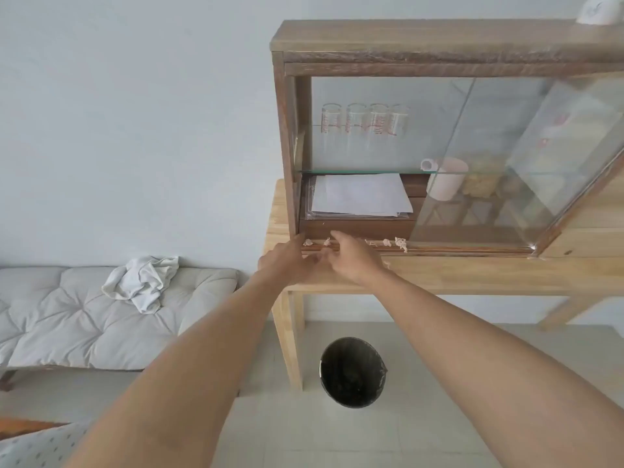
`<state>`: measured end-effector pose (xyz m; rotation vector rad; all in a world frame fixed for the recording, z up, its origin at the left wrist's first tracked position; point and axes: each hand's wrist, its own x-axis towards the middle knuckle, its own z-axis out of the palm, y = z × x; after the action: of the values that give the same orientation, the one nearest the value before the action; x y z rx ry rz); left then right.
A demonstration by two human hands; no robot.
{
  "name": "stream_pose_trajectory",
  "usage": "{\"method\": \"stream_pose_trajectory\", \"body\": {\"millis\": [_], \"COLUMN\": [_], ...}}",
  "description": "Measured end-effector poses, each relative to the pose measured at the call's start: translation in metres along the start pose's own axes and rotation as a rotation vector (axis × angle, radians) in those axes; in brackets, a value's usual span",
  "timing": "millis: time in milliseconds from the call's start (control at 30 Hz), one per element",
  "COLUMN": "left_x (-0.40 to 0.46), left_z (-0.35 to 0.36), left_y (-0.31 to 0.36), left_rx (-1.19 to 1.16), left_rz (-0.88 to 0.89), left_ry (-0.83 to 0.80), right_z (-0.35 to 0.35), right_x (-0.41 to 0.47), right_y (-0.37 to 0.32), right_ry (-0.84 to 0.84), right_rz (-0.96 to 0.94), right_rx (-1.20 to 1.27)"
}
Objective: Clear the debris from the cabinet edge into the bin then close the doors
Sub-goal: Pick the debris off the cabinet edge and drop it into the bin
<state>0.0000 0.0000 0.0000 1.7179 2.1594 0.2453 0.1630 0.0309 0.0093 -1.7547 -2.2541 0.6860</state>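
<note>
A wooden cabinet (439, 38) with glass doors stands on a light wooden table (506, 275). Its right glass door (526, 163) swings open toward me. Small pale bits of debris (400, 243) lie along the cabinet's bottom front edge. My left hand (287, 261) is held just below that edge at its left end, fingers reaching up to it. My right hand (354, 258) sits beside it, fingers apart and touching the edge among the debris. I cannot tell whether either hand holds any bits. A black bin (353, 371) stands on the floor below the table.
Inside the cabinet are several glasses (364, 119), a stack of papers (361, 194) and a pink mug (445, 179). A grey tufted bench (84, 315) with a crumpled white cloth (141, 282) stands at the left. The floor is pale tile.
</note>
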Motion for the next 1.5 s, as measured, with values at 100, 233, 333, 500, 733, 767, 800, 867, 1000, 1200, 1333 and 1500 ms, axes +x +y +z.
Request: {"method": "stream_pose_trajectory", "body": {"millis": [100,233,333,500,733,767,800,867,1000,1200,1333,1500], "left_x": [0.014,0.020,0.023,0.021,-0.019,-0.027,-0.034,-0.050,-0.077,-0.096,-0.099,-0.091], "left_z": [0.006,0.014,0.017,0.020,0.025,0.025,0.026,0.027,0.039,0.069,0.096,0.143], "left_y": [-0.001,-0.005,-0.010,-0.010,-0.003,-0.001,0.001,0.006,0.014,0.023,0.026,0.022], "left_rx": [-0.030,-0.086,-0.095,-0.143,-0.240,-0.245,-0.251,-0.265,-0.269,-0.258,-0.239,-0.190], "left_rz": [-0.037,-0.018,0.001,0.024,-0.060,-0.062,-0.059,-0.057,-0.061,-0.035,-0.043,-0.038], "left_ry": [0.039,0.138,0.182,0.249,0.245,0.248,0.255,0.253,0.234,0.203,0.155,0.072], "right_z": [0.006,0.013,0.016,0.017,0.007,0.005,0.003,0.000,0.001,0.017,0.035,0.068], "right_x": [0.012,0.020,0.023,0.016,-0.017,-0.023,-0.029,-0.041,-0.065,-0.093,-0.103,-0.107], "right_y": [-0.001,0.002,0.005,0.012,0.038,0.042,0.046,0.051,0.064,0.096,0.120,0.157], "right_ry": [0.054,0.100,0.142,0.169,0.182,0.170,0.160,0.153,0.140,0.103,0.062,0.032], "right_rz": [0.027,0.050,0.038,0.020,0.018,0.021,0.025,0.032,0.036,0.048,0.096,0.170], "right_rx": [0.060,0.115,0.131,0.141,0.098,0.100,0.104,0.114,0.142,0.195,0.198,0.179]}}
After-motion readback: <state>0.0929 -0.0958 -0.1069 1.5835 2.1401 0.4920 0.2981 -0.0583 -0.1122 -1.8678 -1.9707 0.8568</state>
